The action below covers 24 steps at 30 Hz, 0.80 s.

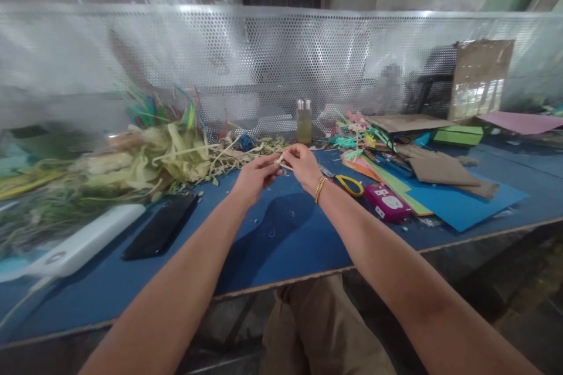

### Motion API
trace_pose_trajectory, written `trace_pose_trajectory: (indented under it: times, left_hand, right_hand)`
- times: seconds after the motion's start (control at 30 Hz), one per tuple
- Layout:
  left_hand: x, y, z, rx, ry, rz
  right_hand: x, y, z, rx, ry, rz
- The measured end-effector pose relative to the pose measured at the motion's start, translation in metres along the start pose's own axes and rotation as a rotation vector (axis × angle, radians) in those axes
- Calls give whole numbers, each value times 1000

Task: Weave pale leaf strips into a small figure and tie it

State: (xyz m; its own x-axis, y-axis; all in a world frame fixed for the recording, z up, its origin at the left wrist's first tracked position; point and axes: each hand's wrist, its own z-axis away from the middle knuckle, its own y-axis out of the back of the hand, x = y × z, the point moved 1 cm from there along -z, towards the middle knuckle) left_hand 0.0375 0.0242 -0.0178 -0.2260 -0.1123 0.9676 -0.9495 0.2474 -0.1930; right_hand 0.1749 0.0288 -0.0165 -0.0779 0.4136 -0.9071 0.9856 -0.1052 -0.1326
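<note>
My left hand [254, 180] and my right hand [304, 165] meet over the blue tabletop [281, 228], fingertips closed. Between them is a small pale piece [280, 159], cream to light green, like a twisted strip of plant fibre; its exact kind is too small to make out. Both hands pinch it, and fingers cover part of it. A gold bracelet circles my right wrist. Beside that wrist lie scissors with yellow handles [350, 185]. A purple case [387, 203] with a white figure sits farther right.
Pale dried husks [176, 155] heap up at left, with a black phone [160, 227] and a white device with a cable [88, 240] in front. Coloured paper [466, 205] and cardboard [444, 167] cover the right. Behind stand a bottle [303, 124] and a perforated metal panel [264, 50].
</note>
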Motion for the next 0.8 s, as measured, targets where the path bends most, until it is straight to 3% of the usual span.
trace_pose_trajectory:
  times: [0.27,0.8]
  left_hand:
    - [-2,7,-7,-13,-43,19]
    - [6,0,0,76,-66,-50]
  right_hand:
    - [-3,8,-1,-112,228,353]
    - [-7,8,1,-104,208,346]
